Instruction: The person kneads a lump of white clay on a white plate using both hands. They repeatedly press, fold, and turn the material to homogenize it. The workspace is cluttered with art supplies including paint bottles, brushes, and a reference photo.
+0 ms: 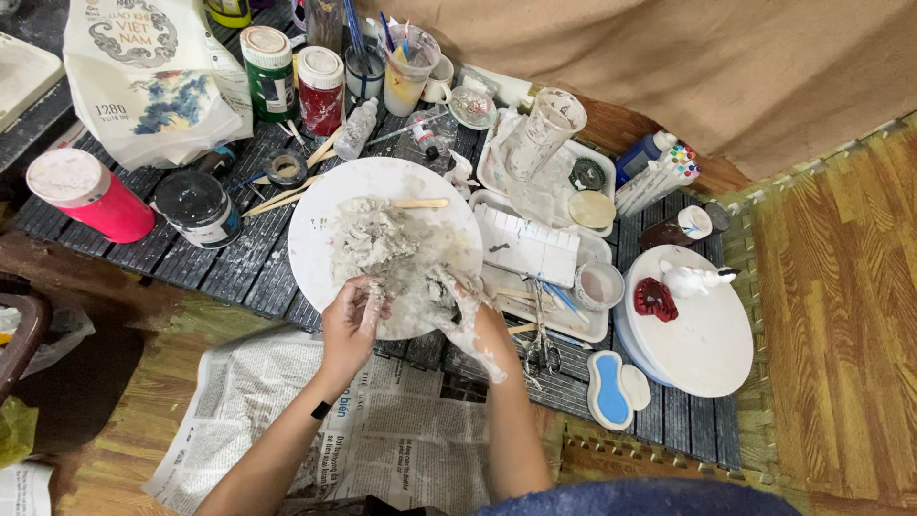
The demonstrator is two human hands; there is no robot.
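A round white plate (325, 205) lies on a low dark slatted table (229, 268) and holds a lump of wet grey pulp (387, 244). A flat wooden stick (420, 204) rests on the plate's far side. My left hand (349, 320) pinches pulp at the plate's near edge, fingers closed on it. My right hand (468, 311), smeared with grey paste, digs into the pulp at the near right of the plate.
Paint jars (269, 72), a red-pink can (91, 196), a black-lidded tin (198, 205), a printed bag (153, 76), and trays of tools (535, 248) crowd the table. A white turntable (702, 334) with a small white figure and red piece stands right. Newspaper (382, 430) covers the floor near me.
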